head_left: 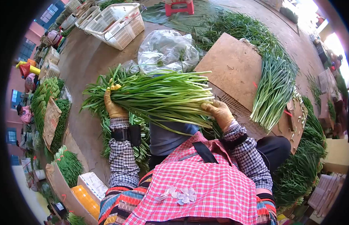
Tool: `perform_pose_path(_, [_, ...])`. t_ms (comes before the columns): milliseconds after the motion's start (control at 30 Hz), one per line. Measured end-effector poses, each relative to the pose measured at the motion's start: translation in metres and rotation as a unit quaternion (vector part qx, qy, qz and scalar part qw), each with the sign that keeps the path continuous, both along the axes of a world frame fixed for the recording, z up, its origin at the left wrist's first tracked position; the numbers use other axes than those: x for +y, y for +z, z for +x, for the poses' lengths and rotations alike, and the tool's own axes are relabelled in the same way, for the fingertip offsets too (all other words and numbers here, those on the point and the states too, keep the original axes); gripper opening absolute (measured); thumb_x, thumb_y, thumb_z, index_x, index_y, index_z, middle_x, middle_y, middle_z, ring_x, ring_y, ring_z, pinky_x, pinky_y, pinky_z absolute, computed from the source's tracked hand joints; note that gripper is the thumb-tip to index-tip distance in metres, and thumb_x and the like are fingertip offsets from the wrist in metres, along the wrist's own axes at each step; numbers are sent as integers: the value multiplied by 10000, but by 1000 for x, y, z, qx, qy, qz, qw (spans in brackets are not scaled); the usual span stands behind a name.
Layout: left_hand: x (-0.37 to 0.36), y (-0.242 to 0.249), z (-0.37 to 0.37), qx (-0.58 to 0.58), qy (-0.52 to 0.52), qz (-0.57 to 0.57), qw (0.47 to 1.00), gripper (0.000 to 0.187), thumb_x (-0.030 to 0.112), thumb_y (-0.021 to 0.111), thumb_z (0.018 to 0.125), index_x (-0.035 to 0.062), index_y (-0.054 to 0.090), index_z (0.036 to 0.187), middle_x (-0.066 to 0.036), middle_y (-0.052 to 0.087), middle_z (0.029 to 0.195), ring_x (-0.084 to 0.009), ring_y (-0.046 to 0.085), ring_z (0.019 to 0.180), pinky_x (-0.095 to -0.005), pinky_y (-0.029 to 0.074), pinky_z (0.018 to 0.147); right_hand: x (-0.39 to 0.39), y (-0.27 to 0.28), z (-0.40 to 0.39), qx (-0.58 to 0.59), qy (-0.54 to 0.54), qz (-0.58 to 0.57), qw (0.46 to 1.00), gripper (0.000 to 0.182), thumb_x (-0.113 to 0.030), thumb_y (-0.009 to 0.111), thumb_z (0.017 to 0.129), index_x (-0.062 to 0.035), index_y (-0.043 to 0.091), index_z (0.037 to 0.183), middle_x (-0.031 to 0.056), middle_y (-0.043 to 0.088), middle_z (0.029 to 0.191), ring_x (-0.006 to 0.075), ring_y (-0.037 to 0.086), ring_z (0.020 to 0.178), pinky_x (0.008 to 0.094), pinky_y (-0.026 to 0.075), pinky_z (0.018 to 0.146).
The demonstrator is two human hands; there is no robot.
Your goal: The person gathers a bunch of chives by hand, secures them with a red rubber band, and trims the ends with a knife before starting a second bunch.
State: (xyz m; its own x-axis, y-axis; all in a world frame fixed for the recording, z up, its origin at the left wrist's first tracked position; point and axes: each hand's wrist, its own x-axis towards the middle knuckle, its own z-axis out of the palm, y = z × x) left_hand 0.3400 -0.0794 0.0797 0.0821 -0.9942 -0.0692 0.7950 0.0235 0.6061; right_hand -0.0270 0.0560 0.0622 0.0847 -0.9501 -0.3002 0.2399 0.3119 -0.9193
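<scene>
A thick bundle of garlic chives (163,98) lies sideways across my lap, leafy ends to the left and pale stem ends to the right. My left hand (114,104), in a yellowish glove, is wrapped around the leafy part. At the other end, my gloved right hand (219,113) has its fingers closed on the pale stems. Below the bundle, more chives (107,131) hang or lie by my left forearm, partly hidden. To the right, a neat pile of chives (274,92) rests beside and partly on a brown board (234,62).
A clear plastic bag (167,50) sits just beyond the bundle. White crates (124,28) and a red stool (179,7) stand farther back. Heaps of chives (298,168) curve around my right side. At the left are another chive bunch (67,167) and an orange-yellow container (84,197).
</scene>
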Motion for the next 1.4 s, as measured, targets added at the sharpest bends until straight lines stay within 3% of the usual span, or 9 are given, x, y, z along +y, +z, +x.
perform_pose_path(133, [0, -3, 4, 10, 0, -2, 1000, 228, 289, 573, 902, 83, 644, 971, -68, 683, 938, -205, 651, 863, -416, 563, 782, -4, -13, 5, -108, -28, 4, 994, 328, -146, 630, 882, 56, 601, 1139, 101, 652, 1095, 158, 604, 965, 285, 468, 878])
perform_pose_path(300, [-3, -3, 4, 20, 3, -6, 1000, 223, 288, 575, 897, 86, 644, 963, -59, 679, 939, -203, 644, 870, -419, 558, 785, -10, 21, 10, 8, 30, 24, 999, 426, -187, 693, 843, 34, 580, 1188, 79, 655, 1092, 167, 601, 976, 295, 461, 901])
perform_pose_path(667, [0, 5, -2, -9, 19, -7, 1000, 220, 288, 575, 894, 84, 639, 943, -53, 672, 935, -194, 629, 906, -413, 556, 786, -26, 9, 22, -57, 55, -14, 997, 391, -112, 685, 833, -17, 579, 1197, 59, 641, 1120, 153, 604, 950, 295, 479, 869])
perform_pose_path(900, [-1, 2, 0, -4, 9, -12, 1000, 212, 289, 574, 895, 88, 637, 920, -47, 669, 933, -193, 631, 893, -415, 551, 791, -12, -9, 14, -216, 3, 37, 976, 294, -139, 600, 884, -8, 607, 1147, 69, 656, 1033, 170, 600, 948, 304, 487, 850])
perform_pose_path(1067, [-3, -2, 3, 5, 7, -4, 1000, 208, 289, 567, 898, 93, 632, 921, -42, 666, 931, -195, 629, 881, -412, 545, 799, 10, -64, -31, 336, -5, -2, 942, 307, -258, 592, 821, -23, 695, 991, 172, 674, 968, 271, 648, 926, 351, 496, 837])
perform_pose_path(1133, [-1, 0, 4, -13, 18, 9, 1000, 206, 290, 564, 900, 96, 628, 923, -40, 664, 928, -196, 627, 874, -408, 543, 800, 22, -59, -52, 675, 184, 88, 708, 399, -385, 603, 819, -64, 695, 1038, 175, 676, 982, 271, 655, 943, 365, 497, 850])
perform_pose_path(1200, [-4, -3, 5, -18, 15, 0, 1000, 203, 294, 561, 901, 104, 625, 930, -35, 660, 923, -199, 624, 857, -407, 540, 807, 35, -43, -56, 708, 297, 185, 613, 400, -365, 599, 871, -41, 665, 1097, 139, 684, 1019, 260, 654, 900, 337, 501, 827])
perform_pose_path(1333, [0, -4, 3, -31, 18, 14, 999, 208, 301, 559, 902, 106, 625, 934, -30, 657, 919, -201, 620, 860, -407, 533, 819, 33, -55, -65, 274, 63, 19, 959, 414, -365, 586, 904, -29, 640, 1141, 98, 665, 1123, 230, 620, 1019, 326, 461, 907])
perform_pose_path(1400, [-1, 0, 0, -33, 6, 11, 999, 210, 302, 557, 903, 107, 627, 933, -27, 657, 920, -197, 619, 861, -405, 531, 820, 20, -34, -42, 135, 31, -69, 988, 403, -319, 582, 919, -15, 610, 1182, 84, 659, 1124, 180, 605, 1013, 305, 449, 919])
